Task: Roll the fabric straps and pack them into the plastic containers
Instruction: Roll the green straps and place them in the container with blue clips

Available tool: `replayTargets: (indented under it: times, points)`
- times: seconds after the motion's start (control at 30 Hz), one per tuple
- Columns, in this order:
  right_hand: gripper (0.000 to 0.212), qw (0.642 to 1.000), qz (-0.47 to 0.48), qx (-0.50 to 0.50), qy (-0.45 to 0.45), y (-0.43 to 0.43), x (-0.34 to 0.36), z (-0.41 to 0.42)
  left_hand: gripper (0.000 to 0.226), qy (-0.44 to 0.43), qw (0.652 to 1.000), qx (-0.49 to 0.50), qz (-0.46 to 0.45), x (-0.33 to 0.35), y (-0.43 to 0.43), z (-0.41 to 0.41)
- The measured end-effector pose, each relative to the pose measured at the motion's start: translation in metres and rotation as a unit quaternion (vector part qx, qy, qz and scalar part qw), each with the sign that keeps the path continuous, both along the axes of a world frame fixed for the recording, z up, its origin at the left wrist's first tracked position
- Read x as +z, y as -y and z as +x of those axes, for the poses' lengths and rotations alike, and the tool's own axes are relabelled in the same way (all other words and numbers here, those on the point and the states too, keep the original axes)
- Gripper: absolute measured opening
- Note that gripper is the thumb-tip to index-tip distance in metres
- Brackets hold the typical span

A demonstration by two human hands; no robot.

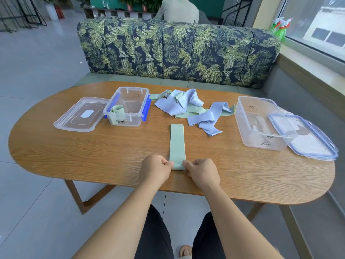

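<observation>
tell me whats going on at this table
A person's left hand and right hand pinch the near end of a flat green strap on the wooden table, apparently starting to roll it. One rolled strap already sits in the small container on the left, its lid off beside it. A pile of lilac and green straps waits at the far side, and the large container on the right looks empty.

Table: oval, wood-grain top on angled wooden legs, right before me.
Bench: across from me, its padded back in dark fabric printed with green palm leaves.
Floor: large pale grey tiles, glossy.
Window: along my right, daylight coming in.
Far end: black metal racks, potted plants, a teal wall.
</observation>
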State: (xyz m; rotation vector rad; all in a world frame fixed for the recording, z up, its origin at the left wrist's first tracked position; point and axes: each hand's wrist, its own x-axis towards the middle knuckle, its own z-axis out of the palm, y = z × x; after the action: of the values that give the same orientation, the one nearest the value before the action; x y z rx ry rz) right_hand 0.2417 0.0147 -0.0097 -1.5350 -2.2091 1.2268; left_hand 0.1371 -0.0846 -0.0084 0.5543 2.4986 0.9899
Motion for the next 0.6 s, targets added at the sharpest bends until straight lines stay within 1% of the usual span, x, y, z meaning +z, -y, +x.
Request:
replayTargets:
  times: [0.13, 0.23, 0.37, 0.47, 0.53, 0.6]
  points:
    - [0.028, 0.999, 0.006, 0.037, 0.002, 0.0, 0.0, 0.007, 0.025, 0.004, 1.0, 0.005, -0.01, 0.001, -0.003, -0.002]
    - [0.031, 0.999, -0.005, 0.042, 0.009, -0.005, 0.002, 0.003, 0.022, -0.014, 1.0, 0.014, -0.008, 0.002, -0.004, 0.0]
    - [0.034, 0.999, -0.034, 0.029, 0.013, -0.013, 0.003, -0.003, 0.005, -0.022, 0.997, 0.016, 0.071, -0.001, -0.002, 0.005]
    - [0.034, 0.999, -0.042, 0.022, 0.017, -0.017, 0.004, -0.007, 0.007, -0.015, 0.995, 0.003, 0.1, -0.005, 0.0, 0.006]
    - [0.032, 0.999, -0.051, 0.018, 0.007, -0.018, 0.004, -0.01, 0.011, -0.014, 0.995, -0.002, 0.097, -0.005, 0.0, 0.004]
    - [0.033, 0.999, -0.048, 0.014, 0.001, -0.017, 0.003, -0.011, 0.01, -0.019, 0.996, -0.007, 0.084, -0.004, -0.001, 0.001]
